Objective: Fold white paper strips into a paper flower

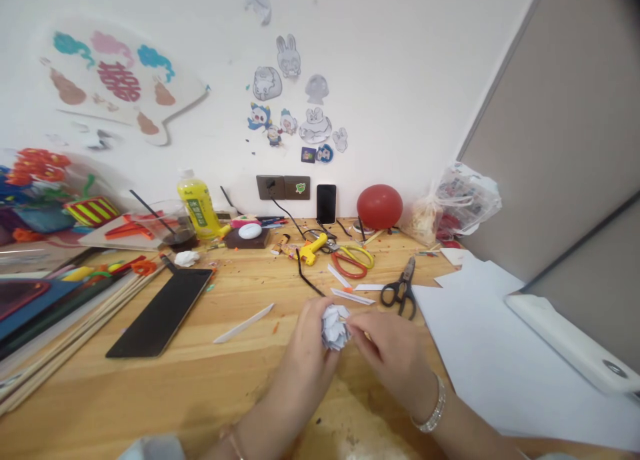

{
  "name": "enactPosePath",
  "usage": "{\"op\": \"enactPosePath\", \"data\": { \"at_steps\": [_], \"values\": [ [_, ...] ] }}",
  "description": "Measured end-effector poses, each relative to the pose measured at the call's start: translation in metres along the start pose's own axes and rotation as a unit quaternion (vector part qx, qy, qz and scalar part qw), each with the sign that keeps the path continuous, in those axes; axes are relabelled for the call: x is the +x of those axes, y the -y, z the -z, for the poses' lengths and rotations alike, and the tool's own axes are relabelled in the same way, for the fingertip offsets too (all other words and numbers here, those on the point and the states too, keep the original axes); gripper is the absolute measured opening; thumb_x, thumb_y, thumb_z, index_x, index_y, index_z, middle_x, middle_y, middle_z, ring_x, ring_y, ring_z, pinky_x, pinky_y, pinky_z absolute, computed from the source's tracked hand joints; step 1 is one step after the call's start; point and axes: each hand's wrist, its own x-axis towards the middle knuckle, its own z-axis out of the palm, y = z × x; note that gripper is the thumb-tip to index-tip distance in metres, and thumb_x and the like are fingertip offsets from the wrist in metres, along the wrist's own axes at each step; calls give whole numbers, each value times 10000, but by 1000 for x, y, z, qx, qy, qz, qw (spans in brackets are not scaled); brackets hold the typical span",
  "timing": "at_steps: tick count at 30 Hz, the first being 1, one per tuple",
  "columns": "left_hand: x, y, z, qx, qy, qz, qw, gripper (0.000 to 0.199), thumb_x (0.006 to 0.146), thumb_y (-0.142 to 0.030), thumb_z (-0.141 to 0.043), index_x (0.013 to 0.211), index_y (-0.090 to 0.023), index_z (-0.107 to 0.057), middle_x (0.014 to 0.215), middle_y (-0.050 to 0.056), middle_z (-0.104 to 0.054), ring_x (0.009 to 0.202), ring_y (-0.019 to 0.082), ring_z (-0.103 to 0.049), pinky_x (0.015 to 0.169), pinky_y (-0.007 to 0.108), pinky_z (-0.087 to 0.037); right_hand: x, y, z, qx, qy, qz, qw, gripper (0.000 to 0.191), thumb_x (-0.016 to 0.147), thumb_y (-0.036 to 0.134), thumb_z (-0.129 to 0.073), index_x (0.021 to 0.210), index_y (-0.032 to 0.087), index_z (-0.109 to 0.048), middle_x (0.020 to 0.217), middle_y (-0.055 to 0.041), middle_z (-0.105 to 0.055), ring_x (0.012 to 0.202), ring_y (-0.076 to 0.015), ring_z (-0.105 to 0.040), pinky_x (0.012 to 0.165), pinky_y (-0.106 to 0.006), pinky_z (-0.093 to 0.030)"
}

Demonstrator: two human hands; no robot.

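Note:
A small white paper flower [335, 327] with many folded petals is held over the wooden table [240, 387]. My left hand [311, 343] is wrapped around its left side and underside. At its right edge, my right hand [387, 345] pinches at the petals with thumb and forefinger; whether a petal is between the fingertips is too small to tell. Just beyond the hands lie white paper strips [353, 296] and a thin black stick [311, 279]. Black-handled scissors [400, 292] rest behind my right hand.
White paper sheets [495, 353] cover the right side. A black tablet [160, 313] and wooden sticks [85, 333] lie at left. Farther back are a yellow glue gun [314, 249], red-and-yellow scissors [353, 260], a yellow bottle [199, 205], a cup [175, 230] and a red balloon [379, 207].

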Motion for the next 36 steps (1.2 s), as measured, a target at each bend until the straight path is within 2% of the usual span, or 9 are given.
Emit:
{"op": "enactPosePath", "data": {
  "at_steps": [5, 9, 13, 19, 27, 29, 31, 34, 36],
  "values": [
    [0, -1, 0, 6, -1, -10, 1000, 415, 738, -40, -449, 1113, -206, -388, 1003, 76, -532, 929, 201, -533, 789, 333, -465, -1, -2, 0, 33, 2, -7, 999, 360, 927, 278, -311, 741, 189, -606, 626, -25, -649, 543, -132, -589, 506, -236, -394],
    [0, -3, 2, 4, 9, -13, 1000, 436, 736, -34, -441, 1132, -210, -384, 1004, 77, -529, 918, 204, -532, 786, 345, -462, 0, -2, 2, 136, 8, -47, 990, 267, 904, 263, -380, 767, 190, -597, 652, -9, -649, 561, -122, -590, 509, -219, -412],
    [0, -4, 4, 5, 16, -13, 1000, 426, 745, -47, -446, 1131, -219, -391, 983, 74, -531, 896, 204, -534, 781, 352, -462, 1, 0, 4, 244, 2, -105, 964, 162, 852, 218, -466, 751, 192, -590, 655, 6, -628, 568, -110, -565, 497, -198, -414],
    [-1, -1, 3, -14, 9, -26, 1000, 460, 727, -28, -452, 1140, -220, -390, 1005, 74, -527, 922, 200, -526, 792, 330, -458, 5, 2, 4, 396, 25, -188, 899, 102, 806, 223, -503, 727, 183, -552, 591, 33, -537, 492, -83, -496, 441, -178, -385],
    [0, -3, 3, -34, 19, -21, 999, 437, 729, -27, -445, 1120, -217, -402, 985, 70, -530, 910, 192, -533, 785, 337, -465, 5, -3, 0, 574, 112, -310, 750, 182, 781, 360, -560, 779, 187, -501, 483, 80, -480, 329, -37, -337, 304, -138, -210],
    [0, -2, 2, -52, 12, 7, 999, 438, 721, -35, -460, 1116, -218, -412, 1007, 72, -536, 934, 195, -538, 804, 344, -462, 5, -5, 0, 605, 101, -342, 712, 221, 780, 396, -560, 809, 187, -497, 478, 81, -492, 298, -26, -286, 294, -139, -179],
    [-1, 0, -1, -75, -2, 59, 995, 430, 725, -69, -488, 1121, -216, -411, 1040, 76, -537, 967, 199, -538, 828, 353, -455, 7, -6, 0, 629, 55, -367, 683, 235, 775, 405, -568, 823, 186, -498, 491, 80, -498, 305, -18, -271, 309, -138, -187],
    [-3, 1, -4, -130, -24, 142, 981, 447, 752, -165, -532, 1166, -215, -373, 1116, 88, -513, 1031, 205, -523, 873, 369, -434, 10, -8, 1, 633, -19, -385, 671, 212, 751, 362, -599, 818, 181, -512, 547, 65, -515, 363, -21, -325, 367, -139, -261],
    [-3, 1, -6, -186, -28, 170, 967, 504, 768, -204, -533, 1223, -221, -318, 1180, 97, -481, 1073, 200, -507, 909, 367, -413, 10, -8, 0, 606, -31, -379, 699, 195, 735, 329, -607, 822, 174, -526, 585, 48, -529, 399, -35, -373, 394, -154, -301]
  ]
}}
